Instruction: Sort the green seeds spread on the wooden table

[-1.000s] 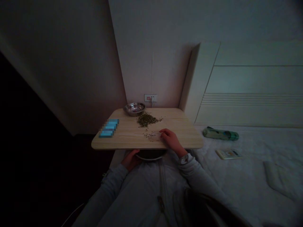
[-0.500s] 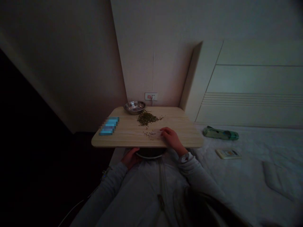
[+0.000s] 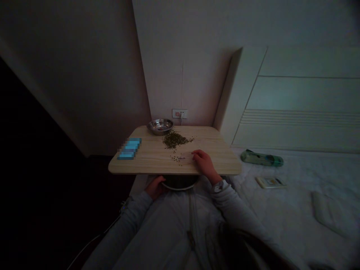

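On the light wooden table point(image 3: 152, 165) lies a pile of small green beans point(image 3: 174, 140), with a few scattered nearer the front edge. My right hand point(image 3: 204, 164) rests at the front right of the tabletop, its fingers bent and closed on a thin clear sheet or card point(image 3: 185, 158) beside the scattered beans. Below the front edge, my left hand point(image 3: 155, 187) grips the left rim of a dark round bowl point(image 3: 180, 183), partly hidden under the table. A shiny metal bowl point(image 3: 160, 126) stands at the back left.
A phone-like blue blurred rectangle point(image 3: 129, 149) lies at the table's left. On the white bed point(image 3: 295, 210) to the right are a green bottle point(image 3: 262, 158), a pale phone-like device point(image 3: 270, 182) and a grey-white item point(image 3: 327, 213). A wall socket point(image 3: 179, 113) is behind the table.
My right hand has shifted very slightly, and the clear sheet beside it shows less distinctly. My left hand keeps its place at the dark bowl.
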`<state>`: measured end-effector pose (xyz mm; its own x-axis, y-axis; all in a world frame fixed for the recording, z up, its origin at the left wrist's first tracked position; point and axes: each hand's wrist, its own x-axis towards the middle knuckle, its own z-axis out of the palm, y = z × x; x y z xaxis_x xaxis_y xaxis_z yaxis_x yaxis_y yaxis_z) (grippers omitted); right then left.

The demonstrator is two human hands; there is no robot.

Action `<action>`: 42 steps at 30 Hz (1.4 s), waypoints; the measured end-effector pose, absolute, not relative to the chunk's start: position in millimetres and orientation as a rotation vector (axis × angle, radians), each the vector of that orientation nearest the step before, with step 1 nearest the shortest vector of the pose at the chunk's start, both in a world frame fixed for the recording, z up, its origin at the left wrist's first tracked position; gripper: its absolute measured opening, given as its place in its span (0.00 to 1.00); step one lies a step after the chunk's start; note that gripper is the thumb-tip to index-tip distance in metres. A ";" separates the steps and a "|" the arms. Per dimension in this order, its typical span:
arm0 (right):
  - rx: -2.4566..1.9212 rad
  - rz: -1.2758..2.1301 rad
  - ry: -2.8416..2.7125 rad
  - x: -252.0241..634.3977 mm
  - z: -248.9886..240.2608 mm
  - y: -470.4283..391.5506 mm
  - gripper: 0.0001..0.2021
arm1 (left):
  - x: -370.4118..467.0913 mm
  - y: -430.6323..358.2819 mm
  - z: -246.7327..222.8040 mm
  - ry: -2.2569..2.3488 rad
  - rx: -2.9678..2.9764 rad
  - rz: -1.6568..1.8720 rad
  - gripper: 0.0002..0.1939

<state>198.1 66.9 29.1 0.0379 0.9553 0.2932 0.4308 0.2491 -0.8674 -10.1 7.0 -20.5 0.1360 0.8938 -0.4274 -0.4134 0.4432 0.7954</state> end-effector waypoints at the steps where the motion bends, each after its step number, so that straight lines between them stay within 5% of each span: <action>1: -1.335 0.681 -1.566 198.2 28.3 67.2 0.12 | -9.4 7.0 -20.7 1.029 0.563 1.029 0.06; 26: -1.333 0.745 -1.605 196.8 26.0 66.4 0.10 | -2.9 12.2 -16.2 1.028 0.525 1.016 0.06; 42: -1.480 0.477 -1.587 193.9 29.2 63.4 0.09 | -3.0 11.8 -15.9 1.039 0.537 1.027 0.06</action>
<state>193.9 63.4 29.2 0.1062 0.9349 0.3387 0.5935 0.2137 -0.7759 -3.0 11.8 -15.9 0.1317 0.8865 -0.4436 -0.4325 0.4540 0.7789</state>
